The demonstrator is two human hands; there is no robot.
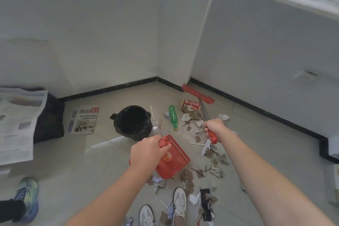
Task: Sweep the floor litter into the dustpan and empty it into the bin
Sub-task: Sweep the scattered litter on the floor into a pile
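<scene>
Here, left hand (pixel 146 149) grips dustpan (pixel 174 163), right hand (pixel 213 127) broom (pixel 203 110), emblem (pixel 167 157) illegible

The pale tiled floor (pixel 73 170) is occupied by a black-lined bin (pixel 133 122), with a folded newspaper (pixel 83 119) laid at its 9 o'clock, a green bottle (pixel 173 116) at its 3 o'clock, a red can (pixel 190 105) at its 2 o'clock, and paper and cardboard scraps (pixel 201 169) scattered toward its 4 o'clock.

A plain, unfurnished indoor room, seemingly in a home: pale glossy floor tiles (pixel 73 161) surround the black-lined bin (pixel 133 122), white walls (pixel 91 42) with black skirting (pixel 110 89) stand behind it, and newspapers (pixel 83 120) lie left of it.
</scene>
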